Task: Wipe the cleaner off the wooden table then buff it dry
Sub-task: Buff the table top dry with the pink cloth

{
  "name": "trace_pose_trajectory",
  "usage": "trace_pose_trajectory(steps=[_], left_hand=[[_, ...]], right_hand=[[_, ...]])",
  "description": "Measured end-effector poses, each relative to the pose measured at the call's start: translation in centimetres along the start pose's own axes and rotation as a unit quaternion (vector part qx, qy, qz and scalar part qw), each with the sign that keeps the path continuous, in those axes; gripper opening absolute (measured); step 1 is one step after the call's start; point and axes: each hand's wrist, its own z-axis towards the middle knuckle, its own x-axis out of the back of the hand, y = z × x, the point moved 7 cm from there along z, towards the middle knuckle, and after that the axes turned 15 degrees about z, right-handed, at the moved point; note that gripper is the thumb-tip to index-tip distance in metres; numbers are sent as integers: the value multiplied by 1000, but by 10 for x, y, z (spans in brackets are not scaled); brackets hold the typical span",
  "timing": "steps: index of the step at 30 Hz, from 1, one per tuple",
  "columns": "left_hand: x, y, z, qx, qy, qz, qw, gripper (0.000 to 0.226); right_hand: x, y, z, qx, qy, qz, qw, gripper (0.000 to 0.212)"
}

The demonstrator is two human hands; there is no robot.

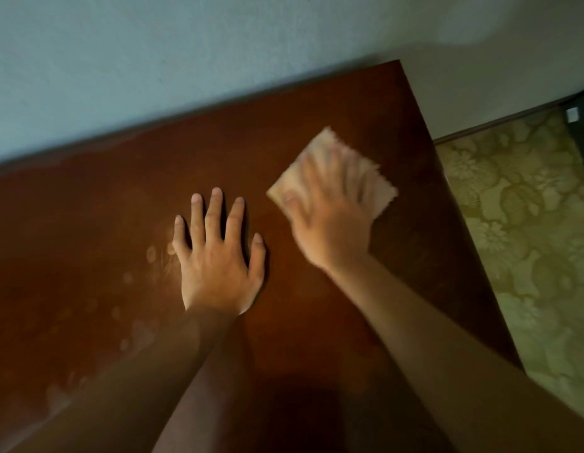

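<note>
The right hand presses the cloth flat near the far right corner of the bench, fingers straight, while pale cleaner spots lie toward the left edge, nearer the released, flat left hand.

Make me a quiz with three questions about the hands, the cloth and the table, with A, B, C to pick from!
1. Where is the cloth?
A. On the floor
B. Under the right hand on the table
C. Under the left hand

2. What colour is the table?
A. White
B. Blue
C. Reddish brown

3. How is the left hand?
A. Flat, fingers spread
B. A fist
C. Holding a bottle

Answers: 1 B, the right hand presses the cloth onto the wood. 2 C, the wood looks dark reddish brown. 3 A, its straight fingers rest on the tabletop.
</note>
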Motion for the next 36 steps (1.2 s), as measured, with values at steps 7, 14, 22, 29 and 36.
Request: trace_pose_trajectory(steps=[7, 14, 22, 29, 36], left_hand=[[-3, -2, 0, -3, 9, -4, 1000, 62], [-3, -1, -1, -5, 21, 4, 1000, 62], [-4, -1, 0, -11, 27, 7, 1000, 61], [-4, 0, -1, -11, 31, 6, 999, 61], [-4, 1, -1, -19, 38, 14, 999, 61]], right_hand=[[10, 41, 13, -25, -44, -41, 998, 68], [1, 6, -18, -78, -18, -10, 997, 65], [3, 17, -32, -47, -46, -16, 998, 65], [10, 32, -37, -139, -19, -8, 990, 68], [-7, -12, -77, -59, -38, 1, 998, 69]])
